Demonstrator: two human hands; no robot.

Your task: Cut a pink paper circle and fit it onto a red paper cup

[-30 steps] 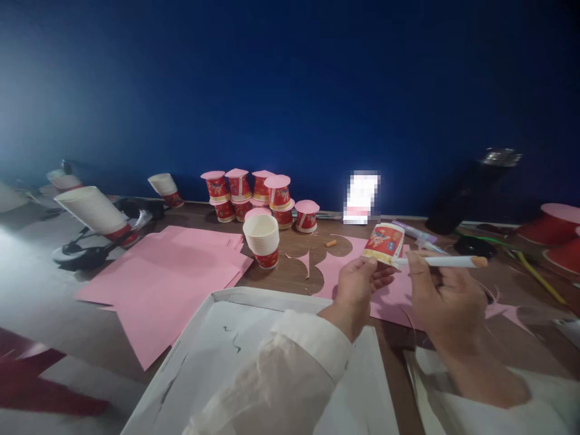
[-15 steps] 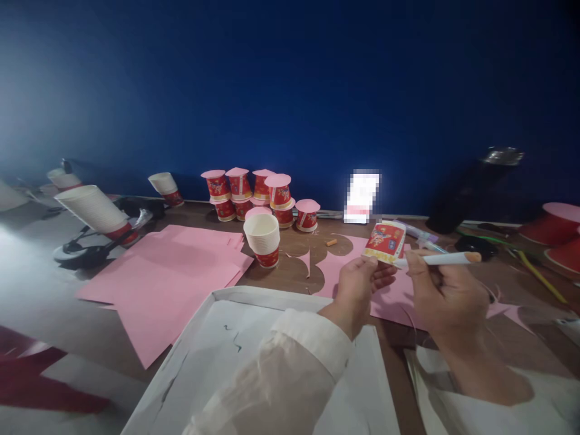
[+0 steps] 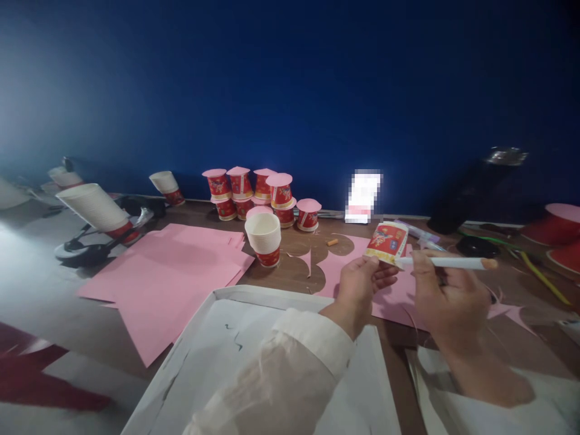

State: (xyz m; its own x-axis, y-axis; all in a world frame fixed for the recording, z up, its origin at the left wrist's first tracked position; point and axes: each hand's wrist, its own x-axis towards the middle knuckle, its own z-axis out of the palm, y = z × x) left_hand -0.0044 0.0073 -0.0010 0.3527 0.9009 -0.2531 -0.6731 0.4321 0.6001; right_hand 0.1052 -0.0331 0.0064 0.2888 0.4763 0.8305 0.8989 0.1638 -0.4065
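Note:
My left hand [image 3: 357, 290] is closed around the lower end of a red printed paper cup [image 3: 386, 240], which tilts a little above the pink paper. In my right hand [image 3: 448, 296] is a white pen [image 3: 462, 263] with an orange back end, pinched between thumb and fingers. The pen lies nearly level and its tip touches or nearly touches the yellow-trimmed rim of the cup. Below both hands is a pink sheet [image 3: 338, 275] with round pieces cut out of it. A small orange cap [image 3: 332, 242] lies just left of that sheet.
Red cups with pink paper discs [image 3: 278, 180] stand stacked by the blue wall. Nested cups [image 3: 264, 235] stand in the middle. Pink sheets [image 3: 172, 272] lie left, a white box lid [image 3: 217, 326] in front. A lit phone [image 3: 362, 196] leans at the back, scissors [image 3: 541, 275] right.
The pen has swung slightly, its orange end now further right and lower. My right hand has shifted slightly right. The cup stays in my left hand, tilted a bit differently.

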